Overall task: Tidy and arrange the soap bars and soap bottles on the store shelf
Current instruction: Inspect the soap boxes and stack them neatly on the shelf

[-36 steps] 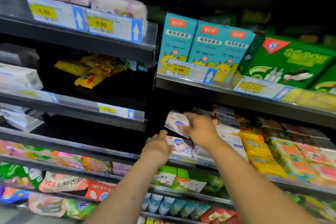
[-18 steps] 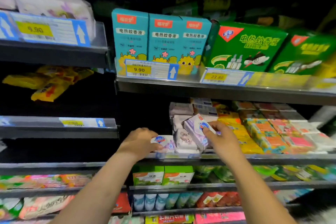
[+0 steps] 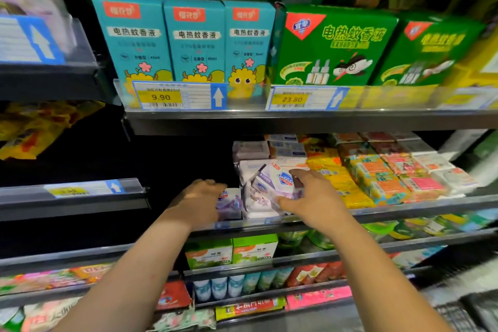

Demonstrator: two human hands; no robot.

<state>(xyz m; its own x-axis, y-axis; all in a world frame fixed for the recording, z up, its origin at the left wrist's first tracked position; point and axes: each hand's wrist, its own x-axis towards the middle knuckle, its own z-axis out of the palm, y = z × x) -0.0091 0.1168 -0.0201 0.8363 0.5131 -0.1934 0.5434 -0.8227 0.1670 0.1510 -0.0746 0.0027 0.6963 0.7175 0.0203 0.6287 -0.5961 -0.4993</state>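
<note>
Head view, frame centre: the right hand grips a tilted soap bar, thumb under and fingers on top, against the white stack on the middle shelf. Just left of it, the left hand has its fingers curled over a flat bar at the shelf front.

Three teal boxes, two green boxes

— Dim aisle. Frontal light catches the teal cardboard boxes and the white-and-lilac wrapped soap bars, both fairly sharp.
— Shelf recesses go black. The blue-and-white price label at far left smears; the right edge blurs and bends.
</note>
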